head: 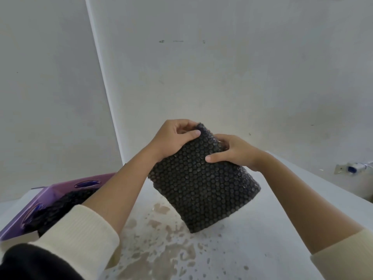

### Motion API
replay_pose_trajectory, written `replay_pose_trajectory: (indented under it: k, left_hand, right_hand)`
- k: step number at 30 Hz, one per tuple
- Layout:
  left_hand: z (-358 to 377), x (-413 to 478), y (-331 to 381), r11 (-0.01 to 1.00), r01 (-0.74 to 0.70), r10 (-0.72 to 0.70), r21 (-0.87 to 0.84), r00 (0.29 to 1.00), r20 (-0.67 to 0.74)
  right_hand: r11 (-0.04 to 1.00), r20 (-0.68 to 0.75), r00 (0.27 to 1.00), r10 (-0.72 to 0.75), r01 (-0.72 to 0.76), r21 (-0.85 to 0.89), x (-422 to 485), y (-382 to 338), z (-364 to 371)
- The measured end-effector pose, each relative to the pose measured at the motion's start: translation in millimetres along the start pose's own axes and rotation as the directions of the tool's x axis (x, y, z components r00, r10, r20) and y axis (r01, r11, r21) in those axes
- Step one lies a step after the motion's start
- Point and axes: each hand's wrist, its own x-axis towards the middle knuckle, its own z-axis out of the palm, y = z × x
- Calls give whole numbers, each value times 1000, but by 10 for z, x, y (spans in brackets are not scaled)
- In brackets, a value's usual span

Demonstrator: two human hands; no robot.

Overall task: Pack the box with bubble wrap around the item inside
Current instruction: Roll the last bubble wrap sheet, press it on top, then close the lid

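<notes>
We had left hand (173, 138) and right hand (235, 152) fingers (191, 135) pinching the bubble wrap (203, 188) top; snug folding seemed smartest.

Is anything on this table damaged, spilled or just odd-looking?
Yes: the white table has brownish, flaky-looking patches scattered just below the black bubble wrap held by the left hand and right hand. Whether it is chipped coating or a stain, I cannot tell.

At left edge of table (262, 249), purple box (50, 194) cut off by frame, partly hidden behind left sleeve (80, 233). Most fingers of right hand (234, 152) hidden behind black bubble wrap (201, 188). Small white-blue object (352, 168) beyond right edge too small to identify.
</notes>
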Motion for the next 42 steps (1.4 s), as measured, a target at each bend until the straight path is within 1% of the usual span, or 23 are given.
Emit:
replay_pose_trajectory:
  k: [2, 4, 7, 10, 11, 13, 14, 16, 17, 19, 20, 22, 25, 27, 28, 31, 34, 36, 37, 38, 40, 42]
  left_hand:
    - [-23, -16, 11, 999, 15, -16, -42, 999, -27]
    - [-43, -39, 17, 996, 32, -34, -80, 999, -24]
    - [-113, -67, 4, 998, 38, -38, -42, 999, 3]
    - [-232, -120, -34, 996, 89, -88, -5, 995, 56]
    - [-274, -141, -51, 995, 103, -104, 13, 992, 70]
    - [-351, -189, -73, 992, 112, -115, 54, 991, 67]
    - [-388, -213, -74, 992, 110, -113, 66, 992, 52]
    - [-454, -253, -69, 992, 107, -108, 69, 994, 13]
    - [-488, -277, -71, 992, 111, -111, 61, 994, -9]
    - [-561, -337, -90, 992, 122, -120, 39, 992, -46]
    - [-605, -371, -104, 991, 128, -126, 32, 990, -58]
    - [-708, -450, -134, 989, 147, -145, 25, 987, -73]
    - [-930, -571, -163, 977, 205, -211, -61, 970, -118]
    - [-1119, -669, -186, 963, 225, -247, -146, 957, -154]
    - [-1209, -729, -197, 961, 227, -253, -158, 952, -172]
    - [-1460, -914, -206, 977, 189, -208, -98, 942, -264]
    - [-1721, -1044, -199, 991, 135, -134, -25, 909, -396]
    - [-1894, -1139, -197, 988, 145, -110, 44, 887, -448]
    - [-1978, -1189, -197, 982, 176, -124, 71, 877, -464]
    - [-2057, -1243, -197, 971, 217, -148, 97, 872, -467]
    - [-2218, -1373, -228, 928, 338, -246, 154, 870, -426]
    - [-2359, -1519, -306, 863, 457, -373, 215, 864, -339]
  right_hand:
    - [998, -25, 999, 29, -31, -59, -19, 39, -36]
    - [990, -43, 998, 49, -54, -128, -34, 61, -60]
    - [980, -67, 994, 81, -92, -178, -28, 102, -106]
    - [981, -113, 988, 106, -122, -150, -10, 151, -157]
    - [987, -126, 985, 114, -127, -99, -8, 170, -171]
    - [991, -169, 978, 120, -107, 85, -8, 200, -172]
    - [974, -206, 970, 129, -85, 208, -5, 217, -155]
    - [899, -238, 959, 153, -35, 437, 0, 264, -82]
    - [864, -219, 963, 158, -28, 502, 5, 281, -17]
    - [837, -171, 968, 186, -65, 543, 14, 296, 156]
    - [834, -166, 965, 202, -81, 545, 26, 287, 246]
    - [833, -211, 953, 218, -69, 548, 67, 209, 405]
    - [836, -329, 924, 196, 18, 548, 157, -44, 552]
    - [835, -380, 909, 174, 68, 545, 233, -253, 617]
    - [840, -395, 905, 161, 84, 536, 269, -355, 652]
    - [871, -408, 910, 67, 146, 469, 398, -639, 789]
    - [900, -389, 920, -44, 205, 384, 554, -859, 995]
    - [908, -378, 922, -86, 229, 350, 676, -981, 1164]
    - [910, -369, 924, -103, 237, 340, 736, -1041, 1255]
    - [912, -347, 931, -114, 236, 335, 788, -1098, 1349]
    - [932, -244, 962, -124, 198, 305, 865, -1182, 1552]
    - [973, -104, 987, -120, 138, 188, 901, -1219, 1757]
